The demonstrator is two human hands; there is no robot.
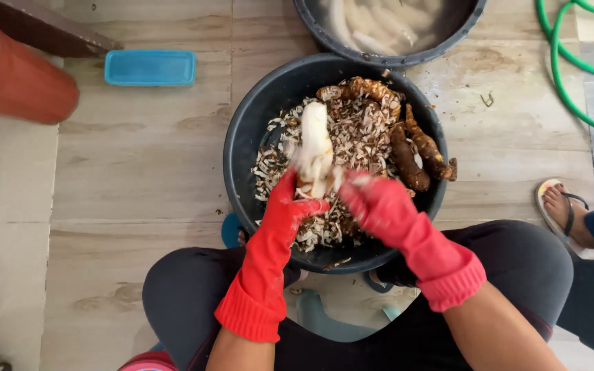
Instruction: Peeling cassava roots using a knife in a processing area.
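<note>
A seated person in red rubber gloves peels a long white cassava-like root (315,148) over a round dark plastic basin (242,137) set on a pale tiled floor (125,172). The left hand (291,206) is clamped around the root's lower end, holding it tilted above the heap of brown-and-white peelings (359,130) that fills the basin. The right hand (378,205) is closed at the root's base, blurred; whatever it grips is hidden. The root in hand looks almost wholly bare, and several peeled white roots (372,27) soak in a second dark basin (311,20) just beyond. Some three brown unpeeled roots (417,151) lie at the right of the near basin, so the work appears well advanced but unfinished. A blue plastic lid (149,67), a terracotta pot (22,79) and a green hose (565,69) lie nearby
</note>
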